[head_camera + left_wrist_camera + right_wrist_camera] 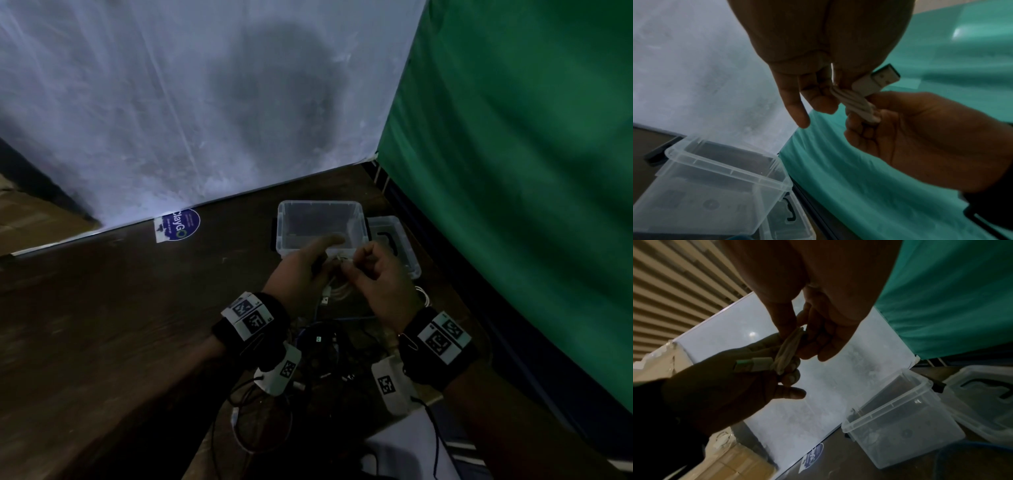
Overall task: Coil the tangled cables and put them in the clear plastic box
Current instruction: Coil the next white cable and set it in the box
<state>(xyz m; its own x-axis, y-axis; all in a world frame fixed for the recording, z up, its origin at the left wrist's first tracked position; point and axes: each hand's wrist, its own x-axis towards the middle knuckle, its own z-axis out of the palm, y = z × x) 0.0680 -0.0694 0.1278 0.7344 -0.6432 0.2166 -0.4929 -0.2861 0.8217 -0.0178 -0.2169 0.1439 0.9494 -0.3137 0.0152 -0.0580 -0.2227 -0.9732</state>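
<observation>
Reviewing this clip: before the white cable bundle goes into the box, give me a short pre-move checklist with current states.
1. White cable gathered into loops: ok.
2. Left hand and right hand both grip it: ok.
3. USB plug tucked in: not ok, sticks out.
4. Clear plastic box open: ok, lid lies beside it.
5. Box has room: ok, looks empty.
6. Bundle secured against uncoiling: cannot tell.
</observation>
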